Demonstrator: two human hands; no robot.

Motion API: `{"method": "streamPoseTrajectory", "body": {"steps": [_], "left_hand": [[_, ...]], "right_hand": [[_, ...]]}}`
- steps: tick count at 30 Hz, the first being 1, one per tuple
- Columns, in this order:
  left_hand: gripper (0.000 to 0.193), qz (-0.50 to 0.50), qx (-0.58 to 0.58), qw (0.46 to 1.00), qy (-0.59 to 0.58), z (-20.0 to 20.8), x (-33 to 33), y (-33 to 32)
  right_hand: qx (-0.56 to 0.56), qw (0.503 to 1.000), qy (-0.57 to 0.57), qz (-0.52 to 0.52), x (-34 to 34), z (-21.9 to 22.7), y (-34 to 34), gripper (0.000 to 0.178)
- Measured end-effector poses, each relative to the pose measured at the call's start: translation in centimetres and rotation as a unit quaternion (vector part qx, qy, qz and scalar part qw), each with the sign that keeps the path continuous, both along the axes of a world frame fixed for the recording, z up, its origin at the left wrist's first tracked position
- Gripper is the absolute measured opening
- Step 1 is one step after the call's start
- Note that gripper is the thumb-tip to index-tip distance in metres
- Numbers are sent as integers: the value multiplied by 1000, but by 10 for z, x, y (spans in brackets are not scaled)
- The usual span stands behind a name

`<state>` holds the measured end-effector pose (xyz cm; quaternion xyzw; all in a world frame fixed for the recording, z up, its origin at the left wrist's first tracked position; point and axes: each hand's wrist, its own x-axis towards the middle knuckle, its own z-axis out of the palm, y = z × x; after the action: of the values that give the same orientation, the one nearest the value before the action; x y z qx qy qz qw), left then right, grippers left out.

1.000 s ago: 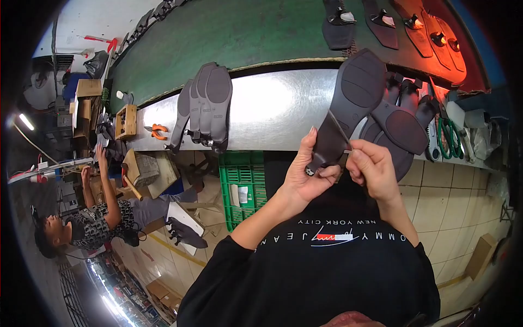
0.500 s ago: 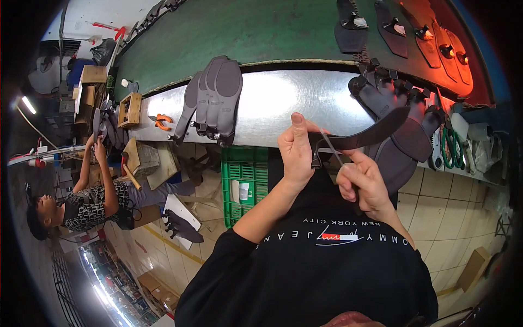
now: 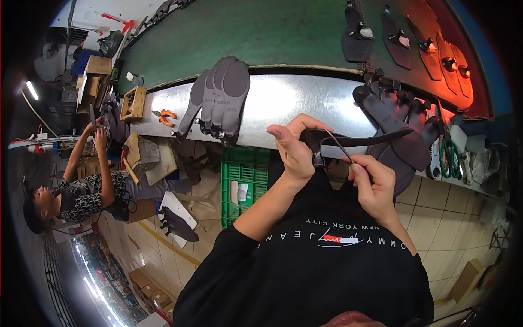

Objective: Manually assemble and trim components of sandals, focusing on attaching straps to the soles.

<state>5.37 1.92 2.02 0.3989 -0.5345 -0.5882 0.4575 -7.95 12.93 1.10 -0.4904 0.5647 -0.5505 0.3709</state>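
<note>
My left hand (image 3: pixel 297 152) is wrapped around the strap end of a dark sandal sole (image 3: pixel 376 140), its thumb sticking out to the left. The sole is seen nearly edge-on and reaches right, over other soles. In my right hand (image 3: pixel 373 182) a thin metal rod tool (image 3: pixel 340 146) is pinched between thumb and fingers. Its tip points up and left, close to my left fingers at the black strap (image 3: pixel 316 150). My left fingers partly hide where the tip meets the strap.
Dark grey sandal soles (image 3: pixel 223 98) lie on the metal bench (image 3: pixel 294 98), near orange-handled pliers (image 3: pixel 164 116). Another sole pile (image 3: pixel 403 131) and green scissors (image 3: pixel 450 155) are right. Soles ride the green belt (image 3: pixel 261 38). A green crate (image 3: pixel 242 182) stands below; a co-worker (image 3: pixel 87 191) works left.
My right hand has shifted slightly right, and the rod's angle has changed. My left thumb has tilted outward to the left. The sole has turned to lie flatter.
</note>
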Motion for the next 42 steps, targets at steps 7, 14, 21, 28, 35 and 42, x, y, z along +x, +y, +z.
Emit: {"method": "streamPoseTrajectory", "body": {"steps": [7, 14, 21, 28, 35, 42], "left_hand": [[102, 0, -100, 994, -35, 19, -6, -4], [94, 9, -40, 998, 47, 15, -8, -10], [89, 26, 20, 996, 88, 17, -13, -14], [81, 68, 62, 992, 92, 17, -21, -15], [58, 52, 357, 880, 308, 1, -29, -26], [60, -122, 456, 815, 336, -4, -29, -8]], "right_hand": [[-134, 951, 277, -25, -4, 13, -15, 13], [-144, 961, 234, 38, -3, 15, -17, 15], [-183, 951, 248, 24, 1, 12, -17, 18], [-162, 953, 253, 34, 6, 20, -11, 18], [-80, 992, 95, -31, -2, 16, -19, 16], [-32, 999, 11, -12, 3, 12, -32, 36]]}}
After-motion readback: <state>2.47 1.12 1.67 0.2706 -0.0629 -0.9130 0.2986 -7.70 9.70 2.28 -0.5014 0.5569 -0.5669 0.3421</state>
